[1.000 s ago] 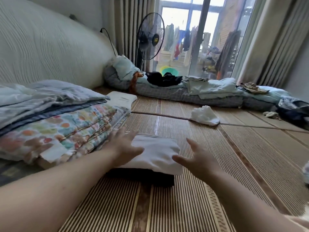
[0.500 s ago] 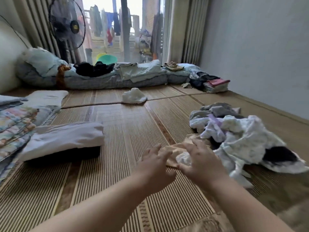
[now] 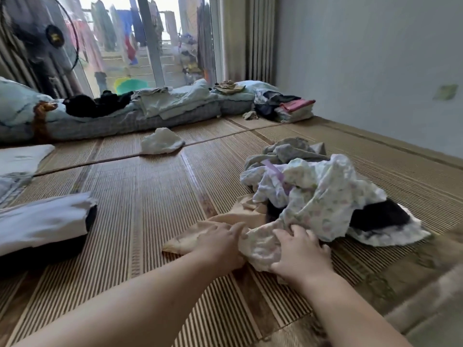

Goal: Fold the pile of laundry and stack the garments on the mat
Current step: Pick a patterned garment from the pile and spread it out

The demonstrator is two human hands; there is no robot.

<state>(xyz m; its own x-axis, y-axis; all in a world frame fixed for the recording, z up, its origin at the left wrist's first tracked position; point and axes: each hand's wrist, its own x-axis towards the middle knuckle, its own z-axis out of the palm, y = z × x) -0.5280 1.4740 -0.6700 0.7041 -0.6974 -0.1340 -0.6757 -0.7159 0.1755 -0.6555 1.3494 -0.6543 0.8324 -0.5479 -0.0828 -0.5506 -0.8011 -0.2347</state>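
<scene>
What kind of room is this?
Likely a home bedroom or living room: woven floor mat, bedding roll by the glass door, standing fan, and a laundry pile under both hands.

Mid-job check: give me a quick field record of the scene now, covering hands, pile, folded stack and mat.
left hand: on the tan garment, fingers curled
right hand: gripping the floral garment
pile: unfolded, right of centre, includes a grey garment and black fabric
folded stack: white over black, at left
mat: striped; loose white cloth lies farther back
</scene>
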